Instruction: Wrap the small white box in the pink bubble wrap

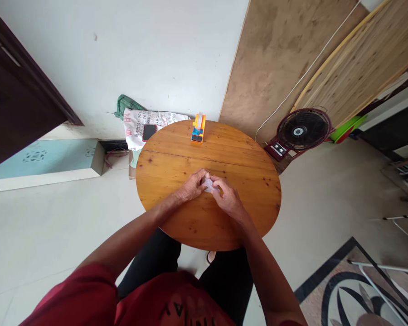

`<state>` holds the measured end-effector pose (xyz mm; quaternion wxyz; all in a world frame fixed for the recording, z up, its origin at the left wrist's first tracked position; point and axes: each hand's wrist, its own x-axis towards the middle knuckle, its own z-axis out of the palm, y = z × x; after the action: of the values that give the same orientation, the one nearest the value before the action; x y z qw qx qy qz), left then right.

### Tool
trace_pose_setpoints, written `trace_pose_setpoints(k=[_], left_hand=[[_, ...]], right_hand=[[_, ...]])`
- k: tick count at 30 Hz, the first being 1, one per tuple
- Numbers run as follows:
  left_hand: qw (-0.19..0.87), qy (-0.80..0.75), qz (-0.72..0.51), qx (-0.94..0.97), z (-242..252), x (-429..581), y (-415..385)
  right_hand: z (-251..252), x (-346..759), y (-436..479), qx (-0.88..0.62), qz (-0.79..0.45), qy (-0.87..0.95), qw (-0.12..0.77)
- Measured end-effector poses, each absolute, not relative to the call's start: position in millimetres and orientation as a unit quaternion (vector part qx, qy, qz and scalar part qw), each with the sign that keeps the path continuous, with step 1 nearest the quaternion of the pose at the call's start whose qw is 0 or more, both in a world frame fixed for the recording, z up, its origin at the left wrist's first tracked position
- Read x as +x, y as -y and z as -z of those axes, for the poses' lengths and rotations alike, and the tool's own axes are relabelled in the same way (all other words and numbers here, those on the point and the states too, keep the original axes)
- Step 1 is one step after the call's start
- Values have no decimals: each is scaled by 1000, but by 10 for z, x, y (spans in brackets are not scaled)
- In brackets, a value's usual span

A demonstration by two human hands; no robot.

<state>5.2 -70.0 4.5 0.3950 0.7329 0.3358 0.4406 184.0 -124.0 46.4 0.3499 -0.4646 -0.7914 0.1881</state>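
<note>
Above the middle of the round wooden table (pixel 177 167), both my hands meet at a small whitish translucent piece (pixel 208 184), perhaps paper or thin plastic; its exact kind is too small to tell. My left hand (pixel 193 185) pinches its left side between thumb and fingers. From the right, my right hand (pixel 227 195) grips the other side, fingers curled. Parts of the piece are covered by my fingertips. At the table's far edge stands an orange and blue box (pixel 198 130) with something pale sticking up from its top.
A dark red fan (pixel 297 131) stands on the floor at right. Behind the table's left edge lie a printed white sack (pixel 134 124), a dark flat object with a red rim (pixel 149 132) and a green bag (pixel 129 104). A pale blue box-like step (pixel 54 158) runs along the left wall.
</note>
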Motion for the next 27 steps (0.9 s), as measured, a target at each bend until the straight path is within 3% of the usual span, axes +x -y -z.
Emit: trace_pose_setpoints(k=[8, 27], left_hand=[[198, -232, -387, 870, -52, -225, 690], [95, -186, -325, 923, -53, -459, 729]], right_hand=[[-385, 1886, 1248, -446, -169, 807, 347], [-111, 1959, 1318, -400, -34, 872, 279]])
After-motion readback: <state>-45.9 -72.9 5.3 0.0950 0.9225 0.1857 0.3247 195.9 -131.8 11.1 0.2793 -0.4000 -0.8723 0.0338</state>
